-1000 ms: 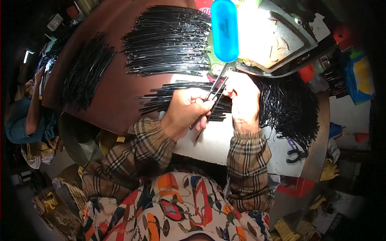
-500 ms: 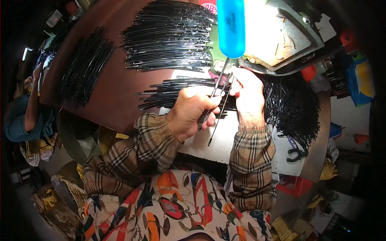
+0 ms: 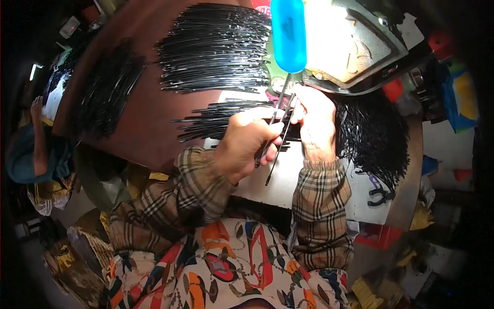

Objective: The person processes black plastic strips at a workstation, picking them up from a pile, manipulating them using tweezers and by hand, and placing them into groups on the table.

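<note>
My left hand [image 3: 246,138] is closed around several thin black rods [image 3: 264,152], which slant up and to the right from its fingers. My right hand [image 3: 318,126] pinches the upper part of another thin black rod [image 3: 272,171], whose lower end hangs below my left fingers. Beneath both hands lies a loose pile of black rods [image 3: 208,119] on a white board [image 3: 252,188]. A blue bottle-shaped object [image 3: 289,36] stands just beyond my fingertips and covers part of the view there.
A large bundle of black rods [image 3: 213,51] lies on the brown table [image 3: 139,129], with another bundle [image 3: 108,87] farther left. On the right are a black heap [image 3: 370,139], pliers [image 3: 381,197] and a brightly lit metal tray [image 3: 355,46]. A co-worker's arm [image 3: 39,144] shows at far left.
My hands keep nearly the same hold, with the rods shifted only slightly. The view has moved a little, so the blue object appears farther left. The co-worker's arm has shifted left.
</note>
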The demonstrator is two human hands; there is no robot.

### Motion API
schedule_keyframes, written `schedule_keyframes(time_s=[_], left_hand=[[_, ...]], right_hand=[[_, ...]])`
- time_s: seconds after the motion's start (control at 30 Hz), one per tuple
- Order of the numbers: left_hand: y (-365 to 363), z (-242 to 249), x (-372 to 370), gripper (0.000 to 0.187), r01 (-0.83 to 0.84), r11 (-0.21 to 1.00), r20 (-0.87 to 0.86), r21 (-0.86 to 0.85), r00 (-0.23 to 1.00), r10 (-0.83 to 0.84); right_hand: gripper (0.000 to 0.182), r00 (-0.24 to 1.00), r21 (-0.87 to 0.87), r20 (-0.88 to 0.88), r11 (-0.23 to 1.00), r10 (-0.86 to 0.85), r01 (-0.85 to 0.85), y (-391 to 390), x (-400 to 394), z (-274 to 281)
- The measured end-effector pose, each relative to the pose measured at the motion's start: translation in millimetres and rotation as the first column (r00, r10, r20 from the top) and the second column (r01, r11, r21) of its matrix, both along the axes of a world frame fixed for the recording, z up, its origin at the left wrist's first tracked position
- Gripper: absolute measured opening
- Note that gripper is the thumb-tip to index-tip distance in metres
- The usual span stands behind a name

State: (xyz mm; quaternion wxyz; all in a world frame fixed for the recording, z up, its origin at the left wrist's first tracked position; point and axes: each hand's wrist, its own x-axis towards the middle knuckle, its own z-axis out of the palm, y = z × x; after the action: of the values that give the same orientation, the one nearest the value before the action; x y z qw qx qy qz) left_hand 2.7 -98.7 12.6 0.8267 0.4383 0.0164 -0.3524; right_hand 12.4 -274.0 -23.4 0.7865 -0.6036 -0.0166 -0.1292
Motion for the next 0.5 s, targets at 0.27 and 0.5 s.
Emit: schedule_keyframes(time_s=[0.27, 0.5], left_hand=[[7, 9, -6, 0.012, -0.028, 0.994, 0.004, 0.105, 1.000, 0.027], [142, -21, 37, 0.028, -0.918, 0.133, 0.906, 0.373, 0.329, -0.267]], right_hand=[[0.016, 0.994, 0.094, -0.100, 0.994, -0.041, 0.051, 26, -2, 3], [0.022, 0.981, 0.086, -0.192, 0.996, -0.003, 0.020, 12, -10, 6]])
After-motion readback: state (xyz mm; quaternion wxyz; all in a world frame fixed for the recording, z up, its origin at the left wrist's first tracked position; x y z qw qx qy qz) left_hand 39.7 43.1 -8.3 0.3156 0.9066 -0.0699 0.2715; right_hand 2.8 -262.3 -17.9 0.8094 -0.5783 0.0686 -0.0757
